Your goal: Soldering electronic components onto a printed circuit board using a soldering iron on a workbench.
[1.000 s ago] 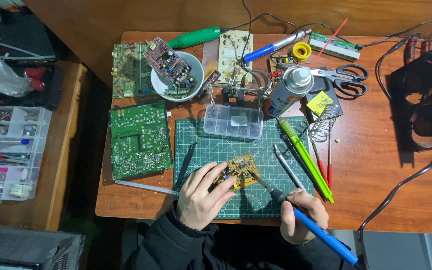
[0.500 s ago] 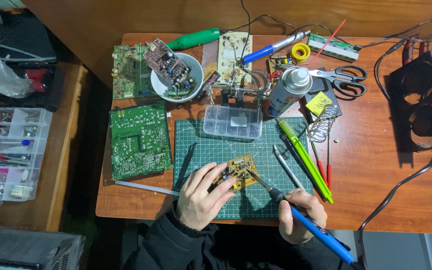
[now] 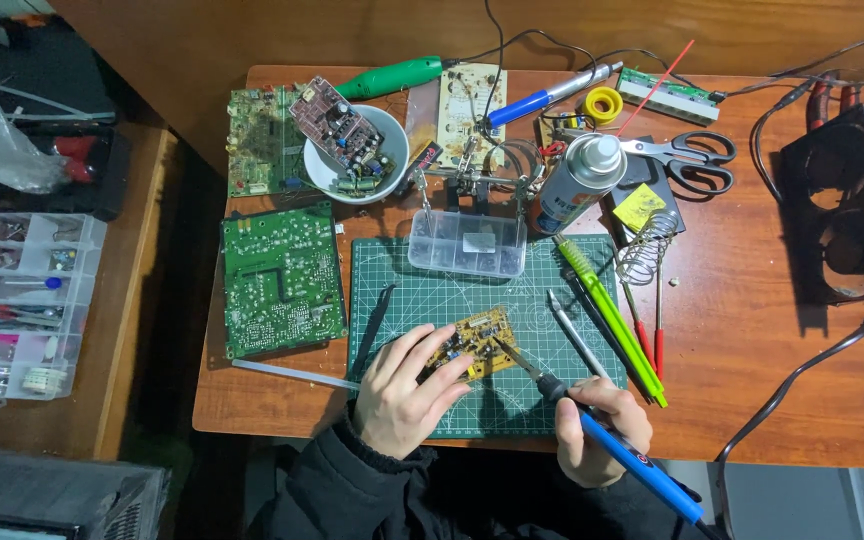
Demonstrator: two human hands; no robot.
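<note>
Left hand [image 3: 404,392] has its fingers [image 3: 444,352] spread flat on the small yellow circuit board [image 3: 474,343], pinning it to the green cutting mat [image 3: 432,300] near the tabletop's [image 3: 752,330] front edge. Right hand [image 3: 592,428] is wrapped pen-style around the blue soldering iron [image 3: 620,452], tip resting on the board's right side. So I'd call this mid-soldering, working one joint. Next bit probably wants a steady tip and the board kept from sliding. Tweezers [image 3: 576,334] and a clear parts box [image 3: 467,243] sit close by.
</note>
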